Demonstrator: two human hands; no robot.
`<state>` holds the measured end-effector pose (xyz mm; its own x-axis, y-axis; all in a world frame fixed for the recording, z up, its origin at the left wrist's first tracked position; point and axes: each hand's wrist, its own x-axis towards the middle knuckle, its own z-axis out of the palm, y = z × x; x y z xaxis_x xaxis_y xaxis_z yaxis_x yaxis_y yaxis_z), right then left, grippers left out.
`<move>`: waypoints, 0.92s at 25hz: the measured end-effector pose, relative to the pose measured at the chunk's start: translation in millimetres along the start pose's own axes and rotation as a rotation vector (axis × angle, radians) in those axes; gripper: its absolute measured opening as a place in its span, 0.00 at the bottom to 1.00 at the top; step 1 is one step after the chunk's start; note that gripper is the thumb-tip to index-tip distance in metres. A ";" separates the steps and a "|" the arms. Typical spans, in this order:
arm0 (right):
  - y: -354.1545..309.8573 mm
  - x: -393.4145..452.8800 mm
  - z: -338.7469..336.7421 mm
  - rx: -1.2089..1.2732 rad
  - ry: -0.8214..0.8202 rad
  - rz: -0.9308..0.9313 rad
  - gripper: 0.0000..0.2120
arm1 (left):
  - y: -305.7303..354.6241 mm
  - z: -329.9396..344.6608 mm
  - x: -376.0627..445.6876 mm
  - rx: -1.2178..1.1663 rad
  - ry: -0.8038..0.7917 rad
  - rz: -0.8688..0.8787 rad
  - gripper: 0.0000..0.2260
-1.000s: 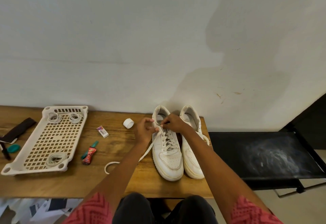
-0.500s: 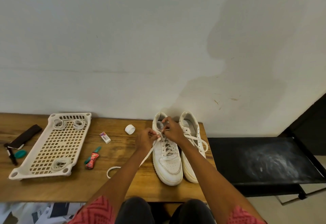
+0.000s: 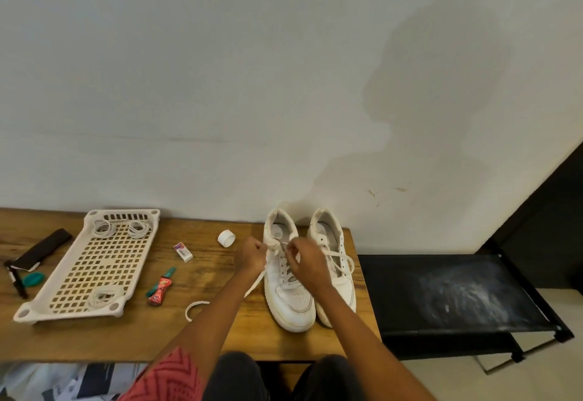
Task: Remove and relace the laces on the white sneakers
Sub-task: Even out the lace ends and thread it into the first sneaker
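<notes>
Left hand (image 3: 251,255): curling round the lace (image 3: 255,284) beside the left sneaker (image 3: 288,290).
Right hand (image 3: 305,258): apparently pinching lace over the eyelets; grip is blurred.

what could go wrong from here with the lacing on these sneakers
1. The left hand and right hand both grip the lace at the top eyelets of the left sneaker; a hard tug might drag it into the right sneaker close beside it.
2. The lace tail trails across the wooden table under the left forearm and may snag.
3. The right sneaker's loose lace could be grabbed by mistake.
</notes>
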<state>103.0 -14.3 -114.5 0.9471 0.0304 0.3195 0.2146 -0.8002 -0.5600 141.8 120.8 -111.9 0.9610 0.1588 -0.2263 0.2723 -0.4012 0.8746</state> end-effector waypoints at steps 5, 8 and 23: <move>-1.2 -29.8 11.7 -0.014 -0.272 0.237 0.16 | 13.8 -42.6 -10.5 -0.358 0.298 -0.138 0.07; -0.7 -28.8 10.2 0.035 -0.287 0.256 0.20 | 18.7 -86.0 0.1 -0.558 0.572 -0.063 0.04; 20.1 -14.7 10.0 0.206 -0.369 0.335 0.17 | 10.1 -0.2 0.3 0.355 -0.036 0.191 0.09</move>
<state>95.8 -24.8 -138.2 0.9846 0.0316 -0.1717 -0.1068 -0.6690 -0.7356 144.9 117.0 -103.0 0.9953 0.0224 -0.0945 0.0825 -0.7082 0.7011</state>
